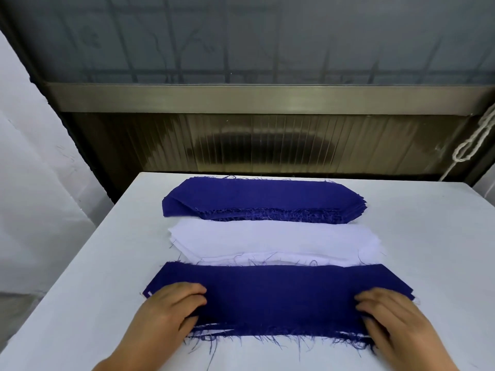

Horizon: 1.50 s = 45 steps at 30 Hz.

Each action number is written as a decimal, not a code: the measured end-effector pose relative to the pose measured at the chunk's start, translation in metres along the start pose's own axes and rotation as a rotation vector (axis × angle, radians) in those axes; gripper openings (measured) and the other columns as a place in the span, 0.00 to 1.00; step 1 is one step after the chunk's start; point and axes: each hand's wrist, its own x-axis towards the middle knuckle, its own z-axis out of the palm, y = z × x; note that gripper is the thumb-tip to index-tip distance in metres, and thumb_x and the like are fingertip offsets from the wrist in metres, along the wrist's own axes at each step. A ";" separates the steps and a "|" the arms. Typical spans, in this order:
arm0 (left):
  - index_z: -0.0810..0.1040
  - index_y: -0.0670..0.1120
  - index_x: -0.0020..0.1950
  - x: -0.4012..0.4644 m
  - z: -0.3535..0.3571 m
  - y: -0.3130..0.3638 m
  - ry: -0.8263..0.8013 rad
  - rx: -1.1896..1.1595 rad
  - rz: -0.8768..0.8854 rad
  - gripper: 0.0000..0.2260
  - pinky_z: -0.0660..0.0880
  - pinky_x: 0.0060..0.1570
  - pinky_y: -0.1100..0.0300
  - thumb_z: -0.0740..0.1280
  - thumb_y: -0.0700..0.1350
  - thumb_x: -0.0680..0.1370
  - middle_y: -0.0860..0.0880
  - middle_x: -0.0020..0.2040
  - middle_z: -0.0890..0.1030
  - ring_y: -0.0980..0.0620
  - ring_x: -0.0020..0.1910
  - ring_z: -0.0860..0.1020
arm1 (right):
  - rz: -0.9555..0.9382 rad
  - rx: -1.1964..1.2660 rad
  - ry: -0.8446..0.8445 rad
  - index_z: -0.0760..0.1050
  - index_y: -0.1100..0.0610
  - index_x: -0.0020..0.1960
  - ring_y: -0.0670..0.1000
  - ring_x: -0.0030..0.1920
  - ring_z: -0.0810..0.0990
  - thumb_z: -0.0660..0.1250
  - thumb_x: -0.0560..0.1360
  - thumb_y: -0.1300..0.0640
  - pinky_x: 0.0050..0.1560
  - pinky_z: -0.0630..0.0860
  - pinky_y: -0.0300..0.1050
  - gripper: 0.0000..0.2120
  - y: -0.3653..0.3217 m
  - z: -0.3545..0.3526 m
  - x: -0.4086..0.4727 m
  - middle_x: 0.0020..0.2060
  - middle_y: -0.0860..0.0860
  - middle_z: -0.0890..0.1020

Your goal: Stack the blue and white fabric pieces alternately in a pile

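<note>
The fingers (187, 293) of the left hand (171, 309) lie close together and bent at the knuckles, their tips pressing down on the left end of the top blue fabric piece (278, 295); the thumb sits at the piece's near edge, and whether it tucks under the cloth cannot be told. The right hand (388, 314) mirrors it on the right end, fingers side by side and lightly curled, tips resting on the blue cloth.

That blue piece tops the mixed pile (278, 333) nearest the person. Its long axis runs left to right across the white table (80, 303), parallel to the table's near edge, and both short ends are cut at a slant. The near long edge is frayed, with loose blue threads trailing toward the person. Slivers of white cloth show beneath it at the near edge and at the right corner.

Just behind it, touching or slightly overlapped along its far edge, lies the stack of white fabric pieces (273, 241), also lengthwise left to right, with tapered ends. Farther back, just beside the white stack, sits the stack of blue fabric pieces (262, 198), same orientation, its layered frayed edges facing the person.

Beyond the table stands a metal-framed window (267, 100) with ribbed glass below, and a white knotted cord (474, 140) hangs at the right.
</note>
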 end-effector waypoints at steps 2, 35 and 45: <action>0.85 0.48 0.45 0.000 0.001 0.001 0.031 0.001 0.012 0.23 0.72 0.54 0.65 0.52 0.53 0.83 0.54 0.51 0.83 0.60 0.52 0.75 | -0.004 -0.011 0.015 0.84 0.59 0.38 0.46 0.49 0.77 0.55 0.81 0.52 0.57 0.70 0.37 0.23 0.000 -0.001 -0.001 0.43 0.48 0.84; 0.76 0.53 0.38 0.054 0.024 0.034 -0.140 -0.035 -0.160 0.07 0.69 0.35 0.70 0.70 0.52 0.75 0.61 0.38 0.73 0.62 0.37 0.70 | 0.202 0.089 -0.404 0.76 0.49 0.41 0.41 0.35 0.74 0.71 0.74 0.55 0.35 0.74 0.38 0.05 -0.040 0.012 0.052 0.37 0.40 0.75; 0.67 0.52 0.31 0.036 0.008 -0.009 -0.090 0.154 -0.436 0.18 0.65 0.24 0.63 0.77 0.45 0.68 0.58 0.31 0.68 0.56 0.28 0.69 | 0.498 -0.077 -0.380 0.71 0.47 0.34 0.44 0.27 0.72 0.77 0.66 0.59 0.26 0.72 0.42 0.15 0.007 -0.011 0.035 0.30 0.41 0.73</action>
